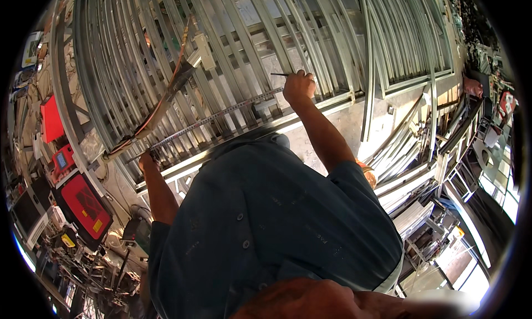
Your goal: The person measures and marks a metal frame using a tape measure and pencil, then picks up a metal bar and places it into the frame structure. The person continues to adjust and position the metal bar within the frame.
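Observation:
A measuring tape (221, 113) is stretched slantwise across the bars of a metal frame (238, 36), close to its near edge. At the tape's left end, my left hand (147, 161) is closed on it; the fingers are partly hidden. My right hand (300, 87) is closed near the other end, over the frame's near rail. From its fingers a thin dark pen-like stick (279, 74) points left. Whether the right fingers also touch the tape, I cannot tell. A short metal piece (266, 104) lies beside the tape, left of my right hand.
A dark strip with an orange cable (176, 78) and a pale box (204, 51) lies over the frame's left half. Red-fronted equipment (86, 211) and a red device with a screen (62, 159) stand at left. Long metal profiles (399, 147) are stacked at right.

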Available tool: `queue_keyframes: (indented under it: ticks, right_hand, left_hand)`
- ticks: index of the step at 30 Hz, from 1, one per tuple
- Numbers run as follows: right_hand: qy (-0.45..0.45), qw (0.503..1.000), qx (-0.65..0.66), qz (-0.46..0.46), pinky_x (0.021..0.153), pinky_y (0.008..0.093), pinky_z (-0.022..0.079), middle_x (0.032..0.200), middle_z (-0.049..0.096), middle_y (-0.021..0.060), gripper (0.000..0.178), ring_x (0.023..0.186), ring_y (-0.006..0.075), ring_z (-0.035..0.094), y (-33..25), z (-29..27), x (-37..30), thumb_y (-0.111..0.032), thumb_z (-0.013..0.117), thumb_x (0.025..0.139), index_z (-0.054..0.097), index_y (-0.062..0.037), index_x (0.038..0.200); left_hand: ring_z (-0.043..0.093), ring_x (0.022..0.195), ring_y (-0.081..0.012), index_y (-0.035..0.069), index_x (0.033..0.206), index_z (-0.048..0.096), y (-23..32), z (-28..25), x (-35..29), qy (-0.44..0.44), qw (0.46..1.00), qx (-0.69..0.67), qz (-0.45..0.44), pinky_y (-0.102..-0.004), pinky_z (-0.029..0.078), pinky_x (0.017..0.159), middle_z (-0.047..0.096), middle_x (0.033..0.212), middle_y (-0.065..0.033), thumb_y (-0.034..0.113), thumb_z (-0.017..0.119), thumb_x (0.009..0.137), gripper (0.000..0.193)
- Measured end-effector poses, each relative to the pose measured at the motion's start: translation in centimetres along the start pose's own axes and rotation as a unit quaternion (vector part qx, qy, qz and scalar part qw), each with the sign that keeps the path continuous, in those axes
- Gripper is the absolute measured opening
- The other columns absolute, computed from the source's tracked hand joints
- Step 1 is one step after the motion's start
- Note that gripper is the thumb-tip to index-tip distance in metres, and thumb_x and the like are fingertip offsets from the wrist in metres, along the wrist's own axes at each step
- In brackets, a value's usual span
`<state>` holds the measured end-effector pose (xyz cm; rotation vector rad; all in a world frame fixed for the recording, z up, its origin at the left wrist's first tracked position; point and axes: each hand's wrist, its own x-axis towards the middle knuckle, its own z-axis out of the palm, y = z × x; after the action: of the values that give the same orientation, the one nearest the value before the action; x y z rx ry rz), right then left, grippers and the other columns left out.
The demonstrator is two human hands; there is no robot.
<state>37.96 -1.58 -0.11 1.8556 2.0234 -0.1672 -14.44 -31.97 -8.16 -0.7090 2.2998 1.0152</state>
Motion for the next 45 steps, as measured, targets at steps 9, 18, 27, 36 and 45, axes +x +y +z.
queue_keyframes:
  ticks: [9, 18, 27, 36, 45]
  right_hand:
    - [0.01, 1.0, 0.004, -0.004, 0.077, 0.0439, 0.057, 0.107, 0.065, 0.0126, 0.017, 0.104, 0.0367, 0.062, 0.0, 0.1, 0.0, -0.021, 0.064, 0.086, 0.075, -0.0096, 0.091]
    - [0.021, 1.0, -0.001, 0.0, 0.075, 0.0425, 0.057, 0.104, 0.065, 0.0117, 0.015, 0.101, 0.0354, 0.063, 0.0, 0.6, 0.1, -0.021, 0.064, 0.085, 0.074, -0.01, 0.09]
    - [0.009, 1.0, 0.002, 0.003, 0.077, 0.0425, 0.057, 0.106, 0.065, 0.0121, 0.017, 0.104, 0.0355, 0.062, -0.1, -0.1, -0.1, -0.02, 0.063, 0.087, 0.074, -0.0093, 0.093]
    - [-0.005, 1.0, 0.004, 0.004, 0.079, 0.0423, 0.056, 0.108, 0.064, 0.0118, 0.018, 0.106, 0.0359, 0.061, -0.1, -0.2, 0.1, -0.021, 0.063, 0.087, 0.075, -0.0104, 0.095]
    - [0.023, 1.0, -0.006, -0.004, 0.081, 0.0415, 0.056, 0.108, 0.065, 0.0112, 0.016, 0.106, 0.0349, 0.062, 0.2, 0.5, 0.0, -0.021, 0.065, 0.086, 0.075, -0.0108, 0.094]
  left_hand:
    - [0.04, 0.046, -0.0139, 0.009, 0.076, 0.066, 0.1, -0.3, -0.4, -0.03, 0.998, -0.046, 0.0, -0.0357, 0.029, 0.041, 0.052, 0.057, -0.0029, 0.015, 0.068, 0.096, 0.022]
    - [0.039, 0.045, -0.0139, 0.009, 0.073, 0.063, 0.7, -0.2, -2.1, -0.019, 1.0, 0.008, 0.0, -0.0357, 0.029, 0.041, 0.051, 0.057, -0.0021, 0.016, 0.068, 0.097, 0.025]
    - [0.032, 0.04, -0.0115, 0.01, 0.068, 0.063, 0.2, 0.2, -0.8, -0.001, 1.0, -0.014, 0.004, -0.033, 0.028, 0.038, 0.043, 0.05, 0.0, 0.021, 0.067, 0.098, 0.033]
    - [0.035, 0.041, -0.0108, 0.009, 0.07, 0.064, 0.3, -0.1, -0.7, -0.01, 1.0, -0.021, -0.002, -0.0317, 0.031, 0.038, 0.044, 0.051, -0.0003, 0.022, 0.066, 0.099, 0.032]
    - [0.048, 0.047, -0.0134, 0.01, 0.074, 0.063, -2.2, 0.8, 1.2, -0.025, 0.996, -0.085, -0.01, -0.0308, 0.037, 0.04, 0.055, 0.059, -0.0039, 0.018, 0.067, 0.095, 0.023]
